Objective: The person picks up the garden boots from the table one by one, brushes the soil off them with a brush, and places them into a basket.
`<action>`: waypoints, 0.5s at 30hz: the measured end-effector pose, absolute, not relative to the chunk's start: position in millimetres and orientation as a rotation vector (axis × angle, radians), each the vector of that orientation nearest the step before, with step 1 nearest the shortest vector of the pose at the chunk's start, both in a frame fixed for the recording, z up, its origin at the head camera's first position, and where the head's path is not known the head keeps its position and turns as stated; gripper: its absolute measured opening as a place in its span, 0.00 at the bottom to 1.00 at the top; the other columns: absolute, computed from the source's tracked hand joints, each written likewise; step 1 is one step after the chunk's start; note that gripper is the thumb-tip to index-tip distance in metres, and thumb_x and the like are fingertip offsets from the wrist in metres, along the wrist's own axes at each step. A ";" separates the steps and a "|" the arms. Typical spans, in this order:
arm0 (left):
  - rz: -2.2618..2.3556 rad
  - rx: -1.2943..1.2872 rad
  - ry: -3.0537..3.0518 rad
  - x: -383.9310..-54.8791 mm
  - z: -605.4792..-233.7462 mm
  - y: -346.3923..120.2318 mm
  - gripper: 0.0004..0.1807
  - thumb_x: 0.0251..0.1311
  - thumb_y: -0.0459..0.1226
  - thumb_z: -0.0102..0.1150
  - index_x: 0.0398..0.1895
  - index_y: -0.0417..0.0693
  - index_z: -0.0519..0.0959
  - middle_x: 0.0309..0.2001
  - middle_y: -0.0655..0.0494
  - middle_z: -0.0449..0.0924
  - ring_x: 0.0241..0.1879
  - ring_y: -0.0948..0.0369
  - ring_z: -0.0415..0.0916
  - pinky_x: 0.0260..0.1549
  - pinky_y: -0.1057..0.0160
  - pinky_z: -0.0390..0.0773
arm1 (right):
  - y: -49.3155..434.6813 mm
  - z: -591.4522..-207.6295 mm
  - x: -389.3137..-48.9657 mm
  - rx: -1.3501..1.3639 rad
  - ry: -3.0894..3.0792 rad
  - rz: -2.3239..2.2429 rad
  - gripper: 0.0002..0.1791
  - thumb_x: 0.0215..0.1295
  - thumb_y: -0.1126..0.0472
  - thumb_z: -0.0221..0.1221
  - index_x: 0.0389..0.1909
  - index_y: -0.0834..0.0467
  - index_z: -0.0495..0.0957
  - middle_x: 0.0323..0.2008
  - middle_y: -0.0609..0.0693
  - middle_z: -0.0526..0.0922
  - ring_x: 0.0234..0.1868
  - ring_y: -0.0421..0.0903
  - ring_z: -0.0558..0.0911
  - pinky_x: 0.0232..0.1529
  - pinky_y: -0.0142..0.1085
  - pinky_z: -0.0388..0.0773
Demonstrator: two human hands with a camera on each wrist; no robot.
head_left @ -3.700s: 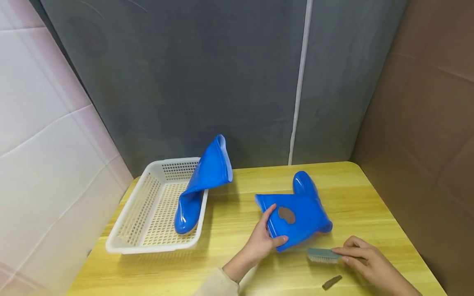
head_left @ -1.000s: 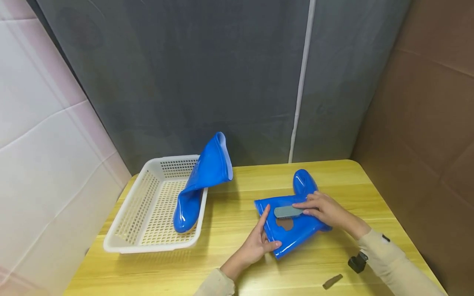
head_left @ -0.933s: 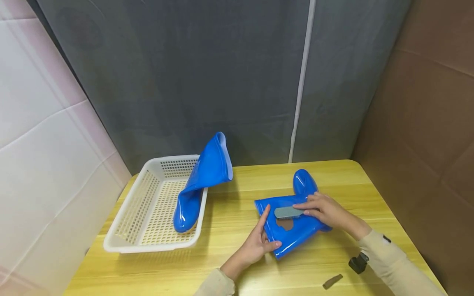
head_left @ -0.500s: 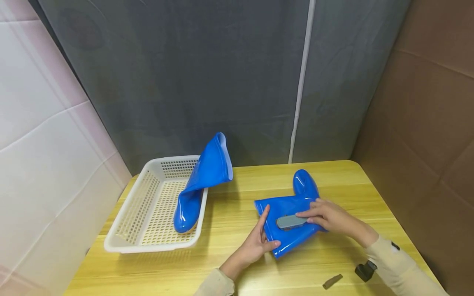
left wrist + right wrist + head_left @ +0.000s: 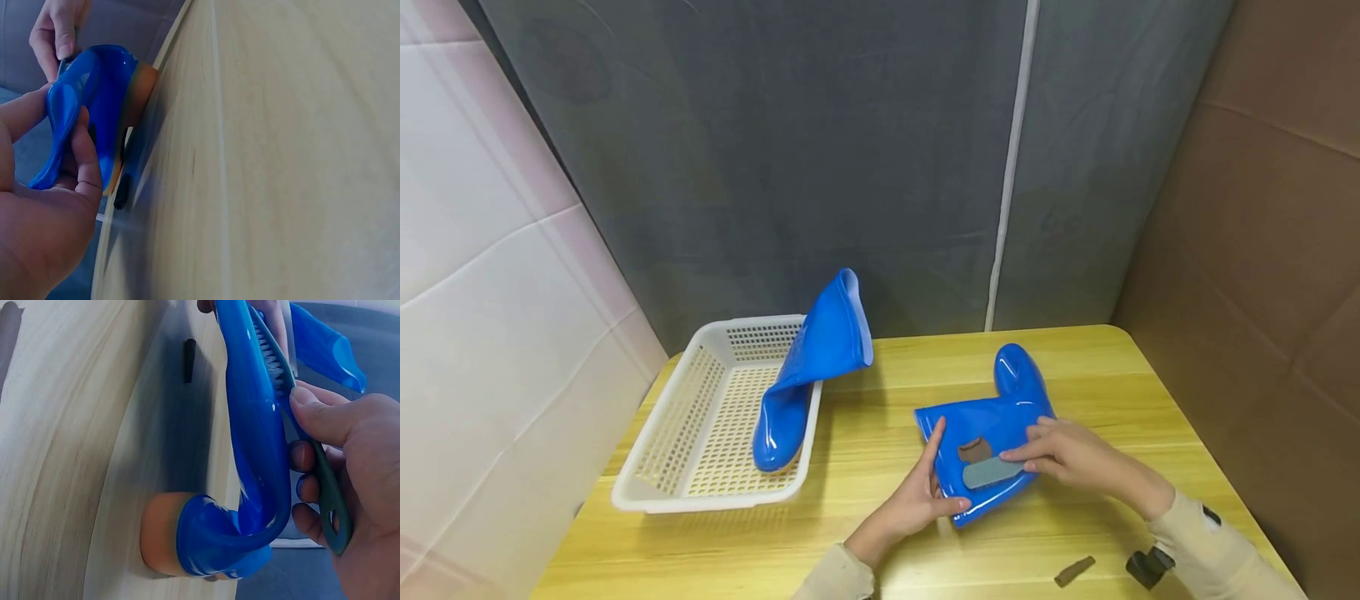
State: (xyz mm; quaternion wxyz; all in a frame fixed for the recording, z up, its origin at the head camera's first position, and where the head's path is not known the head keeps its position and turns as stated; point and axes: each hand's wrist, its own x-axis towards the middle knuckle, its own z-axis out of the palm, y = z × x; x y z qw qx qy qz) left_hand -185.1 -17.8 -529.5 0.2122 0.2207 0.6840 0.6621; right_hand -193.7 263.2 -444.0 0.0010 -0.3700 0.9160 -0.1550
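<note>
A blue rain boot lies on its side on the table, with a brown patch on its shaft. My left hand grips the boot's top opening, thumb on the near side; in the left wrist view the fingers hold the rim between them. My right hand holds a grey-green scrub brush by its handle, over the shaft just in front of the patch. In the right wrist view, white bristles face the shaft and touch or nearly touch it.
A white perforated basket stands at the left, a second blue boot leaning over its right side. A brown strip lies near the front edge. Under the held boot, a small dark piece shows on the table.
The brush, off to the boot's right at first, came onto the shaft and moved toward the front across the brown patch. The patch looks smaller and ragged. The left hand keeps its grip.
</note>
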 end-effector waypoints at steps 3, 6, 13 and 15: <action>1.858 0.612 1.873 -185.4 -531.2 -18.2 0.61 0.60 0.31 0.65 0.78 0.75 0.30 0.81 0.44 0.36 0.78 0.43 0.50 0.69 0.54 0.69 | 261.5 -444.8 -190.7 -1.178 2.889 -0.492 0.15 0.69 0.51 0.59 0.54 0.35 0.83 0.26 0.32 0.69 0.33 0.29 0.63 0.33 0.23 0.64; 1.873 0.608 1.847 -186.4 -530.8 -17.7 0.61 0.60 0.30 0.65 0.78 0.77 0.30 0.81 0.45 0.33 0.77 0.42 0.50 0.67 0.55 0.72 | 261.9 -444.7 -191.2 -1.186 2.935 -0.495 0.16 0.69 0.52 0.59 0.55 0.35 0.82 0.26 0.32 0.67 0.33 0.29 0.62 0.33 0.22 0.64; 1.886 0.571 1.851 -188.2 -529.8 -17.4 0.61 0.60 0.32 0.66 0.76 0.83 0.32 0.81 0.47 0.30 0.77 0.40 0.51 0.65 0.55 0.74 | 265.9 -441.4 -209.2 -1.134 3.093 -0.522 0.22 0.65 0.57 0.63 0.60 0.39 0.79 0.31 0.35 0.71 0.35 0.31 0.65 0.35 0.25 0.70; 1.894 0.570 1.838 -187.7 -529.8 -16.9 0.61 0.60 0.31 0.66 0.76 0.83 0.32 0.81 0.47 0.31 0.77 0.41 0.53 0.64 0.55 0.74 | 266.9 -443.2 -215.2 -1.103 3.136 -0.480 0.22 0.64 0.57 0.64 0.60 0.39 0.79 0.32 0.36 0.73 0.36 0.33 0.66 0.36 0.26 0.71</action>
